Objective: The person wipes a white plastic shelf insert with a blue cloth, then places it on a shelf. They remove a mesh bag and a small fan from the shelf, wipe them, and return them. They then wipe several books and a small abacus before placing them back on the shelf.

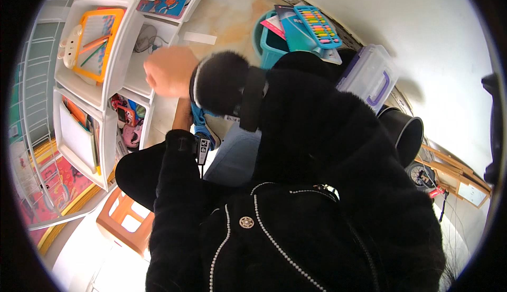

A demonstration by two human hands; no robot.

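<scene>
My right hand (171, 72) is blurred, its fingers curled, in front of the open lower bins of a white plastic storage rack (103, 94). Whether it holds anything is not visible. Below it shows the bare wrist of my left hand (183, 114); the hand itself is hidden behind the right one. Blue cloth (200, 119) lies just beside that wrist. Nearest the right hand, one bin holds a grey mesh item (145, 38) with a thin cord. The bin under it contains a red handheld toy (126, 115) and a pink toy (132, 135).
Other bins hold an orange-framed drawing board (99, 44) with pencils, and books (79, 131). A teal bin (259, 48) with books and a bead abacus (317, 27) stands by the wall, near a clear lidded box (370, 76) and a black bucket (410, 133). An orange-brown stool (122, 228) is lower left.
</scene>
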